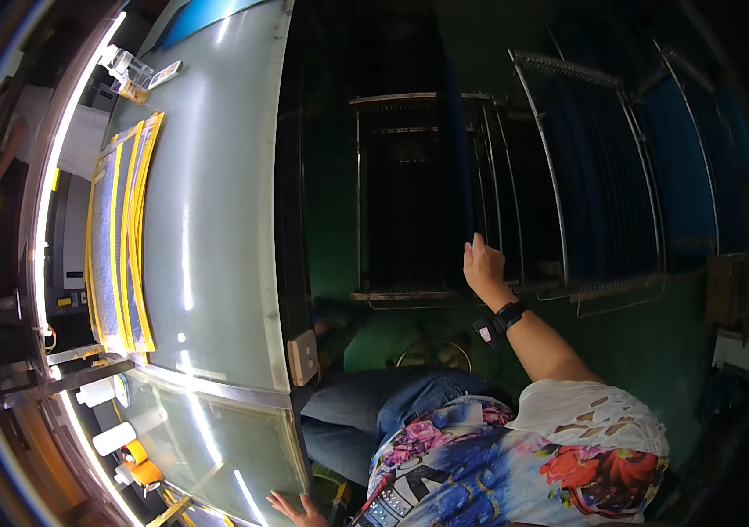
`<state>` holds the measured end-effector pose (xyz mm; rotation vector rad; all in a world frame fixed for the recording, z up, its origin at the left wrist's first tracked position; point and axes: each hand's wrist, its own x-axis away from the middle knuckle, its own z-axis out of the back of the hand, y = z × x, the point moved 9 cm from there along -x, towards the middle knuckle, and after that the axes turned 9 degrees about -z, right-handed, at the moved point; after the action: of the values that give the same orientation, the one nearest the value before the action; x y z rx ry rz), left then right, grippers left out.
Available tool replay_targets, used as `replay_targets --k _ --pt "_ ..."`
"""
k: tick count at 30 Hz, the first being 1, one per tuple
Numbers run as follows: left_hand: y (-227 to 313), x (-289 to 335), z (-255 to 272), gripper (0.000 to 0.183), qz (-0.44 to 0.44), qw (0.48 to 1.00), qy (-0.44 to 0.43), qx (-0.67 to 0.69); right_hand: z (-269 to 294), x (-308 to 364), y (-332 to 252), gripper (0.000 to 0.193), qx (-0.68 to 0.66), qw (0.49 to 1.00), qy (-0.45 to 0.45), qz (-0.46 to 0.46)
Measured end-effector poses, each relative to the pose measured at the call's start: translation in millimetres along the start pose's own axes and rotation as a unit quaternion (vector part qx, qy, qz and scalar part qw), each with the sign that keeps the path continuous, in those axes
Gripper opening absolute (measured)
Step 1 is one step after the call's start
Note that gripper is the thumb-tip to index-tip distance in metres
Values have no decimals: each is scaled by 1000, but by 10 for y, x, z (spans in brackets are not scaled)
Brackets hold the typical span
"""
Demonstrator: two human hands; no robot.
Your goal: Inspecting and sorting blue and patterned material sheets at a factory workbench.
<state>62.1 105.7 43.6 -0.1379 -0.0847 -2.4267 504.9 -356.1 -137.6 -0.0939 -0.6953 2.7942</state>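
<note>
My right hand (484, 266) is closed at the lower end of a thin dark blue panel (460, 149), seen nearly edge-on among the bars of a metal rack (358, 193). The fingers seem to pinch the panel's edge; deep shadow hides the exact contact. A black watch and a small tag are on that wrist. Down at the bottom, my left hand (298, 509) lies with fingers spread at the edge of the glass-topped table (225, 430).
More racks (559, 176) with dark blue panels stand to the right. Yellow-edged sheets (120, 237) are stacked on the long grey table (225, 176), near a clear bottle (129, 64). White bottles (114, 438) and an orange tape roll (144, 472) sit lower left. A beige box (303, 358) is fixed at the table's side.
</note>
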Motion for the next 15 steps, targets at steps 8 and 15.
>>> replay_targets --k 8,15 --pt "-44 95 -63 69 15 1000 3 16 7 -42 -68 29 13 1000 1 9" --pt "-101 158 -96 70 20 1000 2 22 -59 -147 -68 28 35 999 1 2"
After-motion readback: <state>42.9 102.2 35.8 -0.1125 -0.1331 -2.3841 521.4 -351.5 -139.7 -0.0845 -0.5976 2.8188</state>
